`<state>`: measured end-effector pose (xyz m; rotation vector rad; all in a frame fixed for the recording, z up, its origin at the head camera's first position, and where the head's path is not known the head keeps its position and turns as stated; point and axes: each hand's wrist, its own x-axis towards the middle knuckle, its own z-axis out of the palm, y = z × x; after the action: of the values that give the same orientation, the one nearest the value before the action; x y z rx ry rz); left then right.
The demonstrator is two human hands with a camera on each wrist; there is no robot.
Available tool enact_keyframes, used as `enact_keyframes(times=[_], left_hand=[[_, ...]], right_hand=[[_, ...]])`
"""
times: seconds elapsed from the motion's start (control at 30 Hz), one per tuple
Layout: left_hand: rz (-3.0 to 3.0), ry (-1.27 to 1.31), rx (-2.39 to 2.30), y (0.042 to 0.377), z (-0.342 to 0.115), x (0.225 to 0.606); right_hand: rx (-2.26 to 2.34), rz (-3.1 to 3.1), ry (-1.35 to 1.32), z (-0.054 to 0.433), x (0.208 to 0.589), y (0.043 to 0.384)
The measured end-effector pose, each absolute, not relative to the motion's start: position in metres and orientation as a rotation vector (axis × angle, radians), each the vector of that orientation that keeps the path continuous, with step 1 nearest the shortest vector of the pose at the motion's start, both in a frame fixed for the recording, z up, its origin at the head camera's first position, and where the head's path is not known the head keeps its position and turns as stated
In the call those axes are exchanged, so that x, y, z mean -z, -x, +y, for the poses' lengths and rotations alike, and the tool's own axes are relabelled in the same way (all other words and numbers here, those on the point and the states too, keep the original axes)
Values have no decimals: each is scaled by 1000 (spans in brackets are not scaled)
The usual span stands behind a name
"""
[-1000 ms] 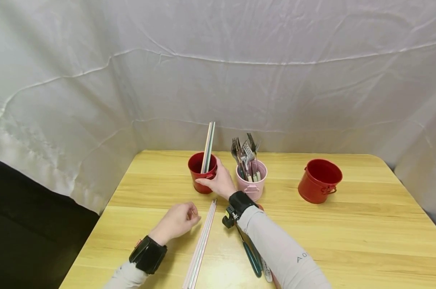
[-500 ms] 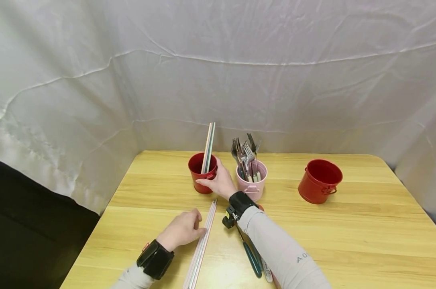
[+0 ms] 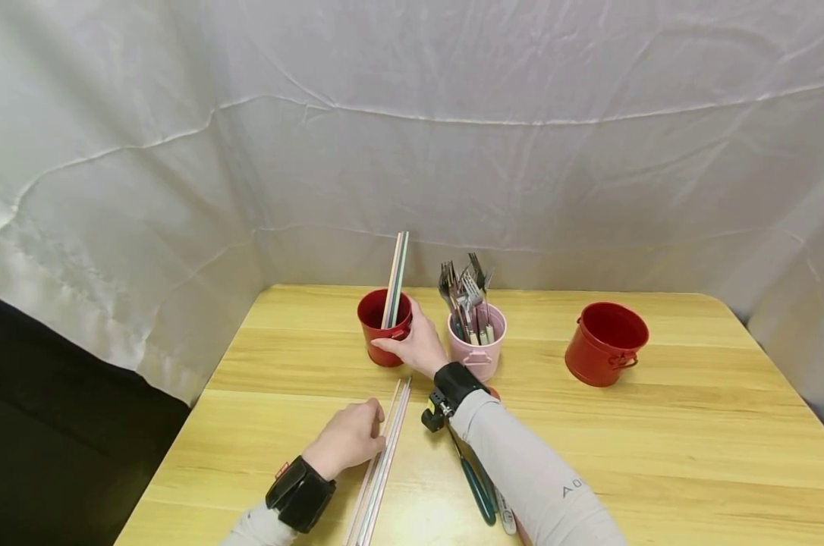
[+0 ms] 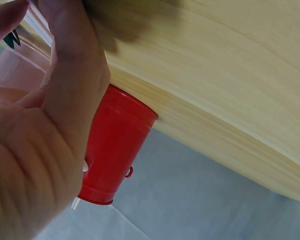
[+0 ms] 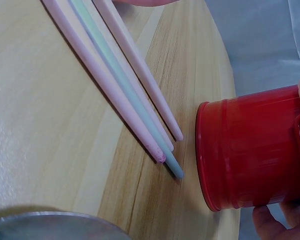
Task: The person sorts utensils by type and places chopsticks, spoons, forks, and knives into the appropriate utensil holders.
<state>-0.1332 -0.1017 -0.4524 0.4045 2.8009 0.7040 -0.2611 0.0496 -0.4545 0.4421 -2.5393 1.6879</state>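
Observation:
My right hand grips a red bucket, thumb on its front and fingers around its right side. Several pastel chopsticks lean upright inside the bucket. More long chopsticks, pink and pale green, lie on the table in front of it. Over these my left hand is lowered, its thumb and fingertips pinching a pink chopstick at the bundle's left side. In the left wrist view, the left hand hides much of that pinch.
A pink bucket packed with forks stands right of the held bucket. Farther right is another red bucket. A dark green handle and a silver marker-like item lie partly under the right forearm. Grey cloth hangs behind.
My left hand has moved right onto the loose chopsticks, and one has shifted slightly left, apart from the bundle. My right hand stays on the red bucket.

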Motion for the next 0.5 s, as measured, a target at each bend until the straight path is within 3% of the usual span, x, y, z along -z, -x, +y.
enact_keyframes(times=[0.5], left_hand=[[2967,-276,-588,130,-100,452]], right_hand=[[-1678,-2555,-430,49,454,261]])
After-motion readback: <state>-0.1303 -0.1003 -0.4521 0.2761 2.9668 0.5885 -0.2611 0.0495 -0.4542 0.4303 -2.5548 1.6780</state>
